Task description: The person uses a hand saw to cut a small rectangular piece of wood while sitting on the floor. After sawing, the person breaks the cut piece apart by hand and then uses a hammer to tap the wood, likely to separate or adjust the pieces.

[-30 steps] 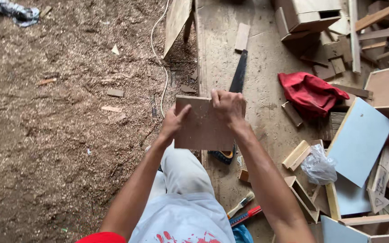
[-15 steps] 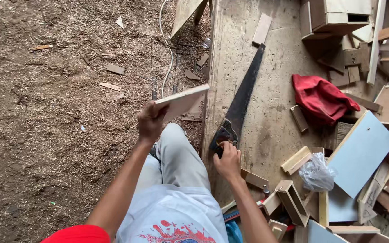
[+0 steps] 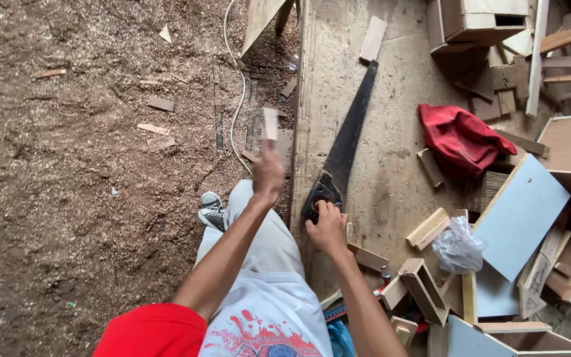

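The sawdust-covered floor [image 3: 87,198] fills the left half of the view, strewn with small wood offcuts. To its right lies the wooden desk [image 3: 391,165], its surface worn and dusty. A light-blue panel [image 3: 522,215] rests at an angle on the desk's right side among stacked wooden boxes and scrap strips. A red cloth [image 3: 460,135] lies crumpled above the panel. A handsaw [image 3: 346,142] lies flat on the desk near its left edge, blade pointing away from the person, dark handle nearest the body. A clear plastic bag [image 3: 457,246] sits bunched beside a pale wooden block. A white cord [image 3: 236,99] trails across the floor beside the desk edge.

The right hand [image 3: 327,228] is closed on the saw handle, touching the desk. The left hand [image 3: 269,173] is raised over the floor, clamped on a small wooden board [image 3: 271,123], held edge-on and blurred. The two hands are apart. A sneaker [image 3: 211,209] shows below the left forearm.
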